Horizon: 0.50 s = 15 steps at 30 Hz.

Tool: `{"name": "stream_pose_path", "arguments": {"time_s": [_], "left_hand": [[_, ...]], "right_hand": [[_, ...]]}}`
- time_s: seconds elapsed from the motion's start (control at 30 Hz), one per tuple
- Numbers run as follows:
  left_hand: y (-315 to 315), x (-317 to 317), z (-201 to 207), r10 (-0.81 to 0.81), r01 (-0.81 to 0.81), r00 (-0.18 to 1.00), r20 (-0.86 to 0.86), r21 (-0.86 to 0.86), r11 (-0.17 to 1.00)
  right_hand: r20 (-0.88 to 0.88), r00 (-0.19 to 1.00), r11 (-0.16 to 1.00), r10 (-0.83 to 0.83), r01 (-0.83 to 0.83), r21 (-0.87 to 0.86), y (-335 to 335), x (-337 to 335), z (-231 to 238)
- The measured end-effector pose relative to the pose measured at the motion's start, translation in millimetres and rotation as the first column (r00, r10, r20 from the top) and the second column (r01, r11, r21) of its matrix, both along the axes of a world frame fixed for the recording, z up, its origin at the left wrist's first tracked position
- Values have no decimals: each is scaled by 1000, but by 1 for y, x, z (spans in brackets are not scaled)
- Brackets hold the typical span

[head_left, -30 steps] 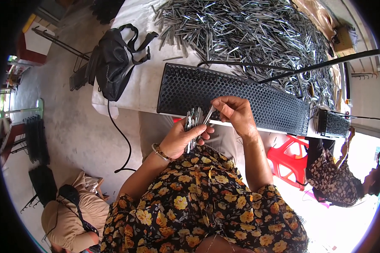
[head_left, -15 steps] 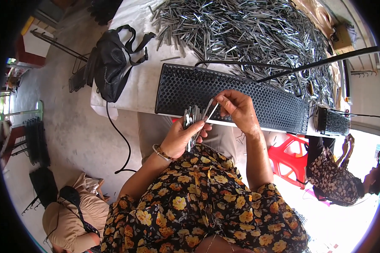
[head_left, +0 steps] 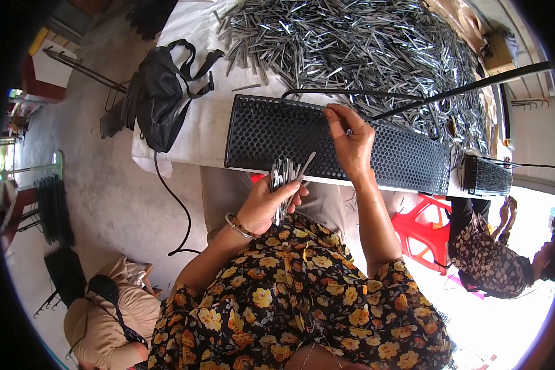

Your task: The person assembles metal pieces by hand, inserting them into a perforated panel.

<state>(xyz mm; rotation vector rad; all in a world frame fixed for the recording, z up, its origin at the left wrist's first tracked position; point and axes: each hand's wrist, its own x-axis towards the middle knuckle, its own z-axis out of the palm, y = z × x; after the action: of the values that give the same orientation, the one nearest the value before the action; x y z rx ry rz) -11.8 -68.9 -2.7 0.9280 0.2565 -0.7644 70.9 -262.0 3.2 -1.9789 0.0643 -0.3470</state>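
My left hand (head_left: 262,205) is closed round a bundle of thin grey metal strips (head_left: 283,174), held just in front of the rack's near edge. One strip leans out of the bundle to the right. My right hand (head_left: 354,145) is over a long black rack (head_left: 407,157) full of round holes, with thumb and forefinger pinched close to its far edge. Whatever lies between those fingertips is too small or hidden to make out. Left of that hand, a row of dark strip ends (head_left: 271,108) runs along the rack's far side.
Beyond the rack a big heap of loose metal strips (head_left: 364,49) covers the table. A black bag (head_left: 160,102) sits on the table's left corner. A black bar (head_left: 487,83) crosses from the right. To the right are a red stool (head_left: 422,228) and another person (head_left: 496,256).
My right hand has gone from beside the bundle, where it pinched a single strip, away to the rack's far edge. My left hand keeps its hold in nearly the same place.
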Motion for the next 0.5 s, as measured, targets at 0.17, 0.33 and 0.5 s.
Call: {"name": "stream_pose_path", "arguments": {"time_s": [0.17,0.33,0.5], "left_hand": [[4,1,-3,12,-12,1000,-3,-20,1000],[3,2,-1,17,-17,1000,-16,-15,1000],[3,2,0,18,-18,1000,-5,-22,1000]], "right_hand": [[164,986,989,-11,35,-146,3,4,-1],[237,970,960,61,8,-281,3,9,-15],[217,966,886,137,-21,-464,7,1,-10]]}}
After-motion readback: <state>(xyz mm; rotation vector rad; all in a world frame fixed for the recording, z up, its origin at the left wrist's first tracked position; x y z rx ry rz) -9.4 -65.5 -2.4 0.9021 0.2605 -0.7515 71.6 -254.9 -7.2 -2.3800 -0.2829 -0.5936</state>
